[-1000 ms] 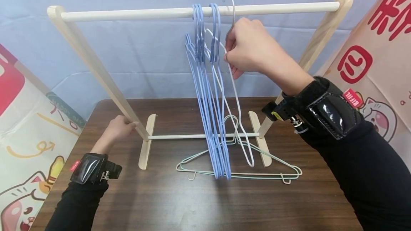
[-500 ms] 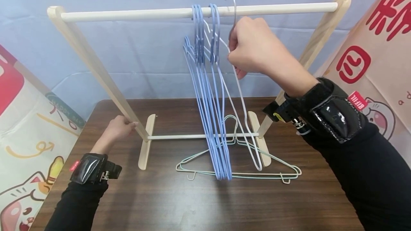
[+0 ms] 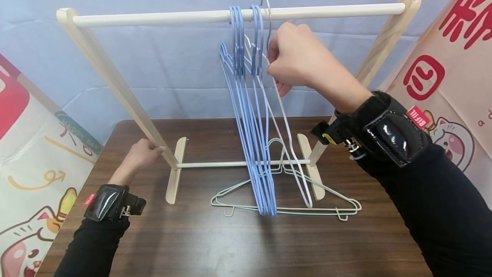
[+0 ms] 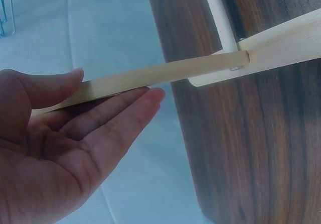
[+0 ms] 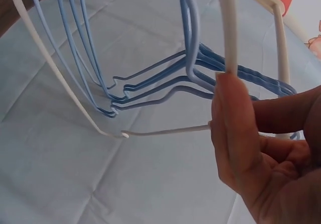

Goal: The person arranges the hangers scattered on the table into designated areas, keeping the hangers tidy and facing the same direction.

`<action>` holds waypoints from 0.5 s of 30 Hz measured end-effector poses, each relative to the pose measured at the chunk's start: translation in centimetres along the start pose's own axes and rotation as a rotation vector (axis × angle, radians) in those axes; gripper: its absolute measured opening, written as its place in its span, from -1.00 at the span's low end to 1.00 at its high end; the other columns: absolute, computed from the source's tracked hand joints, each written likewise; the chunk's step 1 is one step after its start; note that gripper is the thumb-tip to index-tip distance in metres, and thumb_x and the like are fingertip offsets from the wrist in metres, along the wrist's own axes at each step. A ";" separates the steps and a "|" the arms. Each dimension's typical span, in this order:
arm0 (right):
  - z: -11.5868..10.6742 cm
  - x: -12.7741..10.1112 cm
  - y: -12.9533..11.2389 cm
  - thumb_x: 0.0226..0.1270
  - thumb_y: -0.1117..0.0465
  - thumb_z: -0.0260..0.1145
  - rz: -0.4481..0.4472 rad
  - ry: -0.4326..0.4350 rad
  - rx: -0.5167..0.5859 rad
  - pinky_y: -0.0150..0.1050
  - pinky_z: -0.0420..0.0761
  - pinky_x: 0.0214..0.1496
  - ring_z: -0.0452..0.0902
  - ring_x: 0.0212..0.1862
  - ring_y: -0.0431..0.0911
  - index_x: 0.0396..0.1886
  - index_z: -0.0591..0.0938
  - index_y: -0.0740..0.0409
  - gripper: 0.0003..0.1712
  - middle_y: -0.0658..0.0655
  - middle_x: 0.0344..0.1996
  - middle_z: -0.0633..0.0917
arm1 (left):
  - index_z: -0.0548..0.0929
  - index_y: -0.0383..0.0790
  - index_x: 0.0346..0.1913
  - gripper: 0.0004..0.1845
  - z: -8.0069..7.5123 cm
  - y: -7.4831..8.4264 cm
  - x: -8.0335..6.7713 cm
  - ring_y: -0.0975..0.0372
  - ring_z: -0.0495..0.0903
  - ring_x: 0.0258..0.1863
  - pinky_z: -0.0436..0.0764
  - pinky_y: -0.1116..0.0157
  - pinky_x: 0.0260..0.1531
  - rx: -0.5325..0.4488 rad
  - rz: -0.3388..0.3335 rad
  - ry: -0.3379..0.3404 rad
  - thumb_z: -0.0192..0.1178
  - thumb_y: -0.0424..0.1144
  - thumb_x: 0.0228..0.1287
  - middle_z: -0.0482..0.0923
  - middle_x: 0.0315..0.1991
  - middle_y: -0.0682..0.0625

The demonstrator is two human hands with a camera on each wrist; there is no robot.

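My right hand (image 3: 296,57) pinches the neck of a white hanger (image 3: 309,203) just below its hook. That hook overlaps the rack's white top rail (image 3: 153,19), right of several blue hangers (image 3: 267,202) hanging there. In the right wrist view, thumb and fingers close on the hanger's stem, and the blue shoulders show behind it. Low on the left, my left hand (image 3: 144,153) holds the rack's left wooden post (image 4: 165,74); the left wrist view has the thumb on one side and the fingers on the other.
The rack stands on a brown table (image 3: 215,247), its feet joined by a lower bar (image 3: 211,164). A cream hanger (image 3: 307,209) and a mint hanger (image 3: 307,213) lie together beneath the hung ones. Printed bags (image 3: 38,174) flank both sides, with a pale blue cloth (image 3: 173,63) behind.
My right hand has shifted left and slightly down with the white hanger, bringing its hook lower and closer to the blue ones. The left hand has stayed on the post.
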State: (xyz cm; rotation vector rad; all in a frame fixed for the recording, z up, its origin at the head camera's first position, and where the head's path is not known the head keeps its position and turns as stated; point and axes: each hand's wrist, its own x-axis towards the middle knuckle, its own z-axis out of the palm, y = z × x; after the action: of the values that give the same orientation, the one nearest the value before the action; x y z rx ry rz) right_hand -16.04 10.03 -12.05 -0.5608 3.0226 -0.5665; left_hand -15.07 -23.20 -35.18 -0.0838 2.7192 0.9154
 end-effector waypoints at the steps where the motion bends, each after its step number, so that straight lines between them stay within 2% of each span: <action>1: 0.1 0.0 0.0 -0.02 0.43 -0.05 0.003 -0.007 0.010 -0.30 0.44 -0.57 0.60 -0.66 -0.16 -0.60 0.59 0.30 -0.74 0.09 -0.73 0.64 | 0.46 -0.64 0.00 -0.58 0.0 0.0 0.0 -0.13 0.59 -0.18 0.55 0.06 -0.28 0.001 0.001 0.001 -0.09 -0.24 0.40 0.52 -0.13 -0.44; 8: 0.5 0.2 0.2 0.13 0.42 0.05 0.041 -0.054 0.086 -0.34 0.57 -0.49 0.61 -0.66 -0.12 -0.53 0.58 0.37 -0.82 0.19 -0.64 0.66 | 0.45 -0.64 0.00 -0.57 0.0 0.1 -0.1 -0.15 0.57 -0.15 0.55 0.08 -0.29 -0.002 -0.007 -0.006 -0.09 -0.23 0.40 0.52 -0.12 -0.44; 15: 0.7 0.3 0.2 0.20 0.40 0.20 0.036 -0.068 0.147 -0.34 0.59 -0.51 0.62 -0.65 -0.10 -0.51 0.58 0.38 -0.87 0.24 -0.59 0.67 | 0.45 -0.65 0.00 -0.57 -0.1 0.2 -0.1 -0.16 0.56 -0.14 0.54 0.06 -0.26 0.001 -0.010 -0.008 -0.09 -0.23 0.40 0.53 -0.13 -0.43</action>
State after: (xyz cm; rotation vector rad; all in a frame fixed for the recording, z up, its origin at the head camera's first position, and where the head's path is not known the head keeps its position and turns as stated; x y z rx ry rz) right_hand -16.35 9.84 -12.80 -0.5058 2.8904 -0.7431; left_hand -14.99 -23.11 -34.98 -0.0932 2.7096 0.9103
